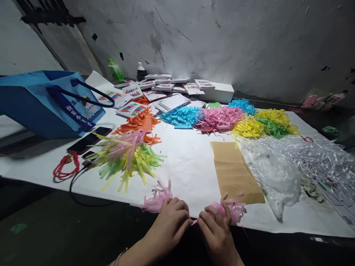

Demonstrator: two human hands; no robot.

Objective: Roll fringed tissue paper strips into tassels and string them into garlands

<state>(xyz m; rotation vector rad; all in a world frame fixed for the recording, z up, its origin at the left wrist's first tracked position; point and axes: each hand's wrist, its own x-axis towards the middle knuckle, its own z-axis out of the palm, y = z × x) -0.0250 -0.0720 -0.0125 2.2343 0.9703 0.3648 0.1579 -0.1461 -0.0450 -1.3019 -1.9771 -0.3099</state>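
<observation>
Pink fringed paper (157,198) lies at the table's front edge, its fringe spreading out on both sides of my hands. My left hand (174,221) is closed on its narrow middle strip, fingers pressed together. Just to the right, my right hand (216,225) pinches the same strip, with one finger raised beside the right fringe. A short pink stretch shows between the two hands. Left of them lies a pile of yellow, green and pink fringed paper (130,157). Orange fringes (135,122) sit behind that pile.
Blue (181,116), pink (220,117) and yellow (249,126) fringes line the back. A brown sheet (235,170) and clear plastic bag (274,175) lie right. Blue bag (33,103), phone (90,140) and cable (72,186) are left; printed packets (166,87) stand by the wall.
</observation>
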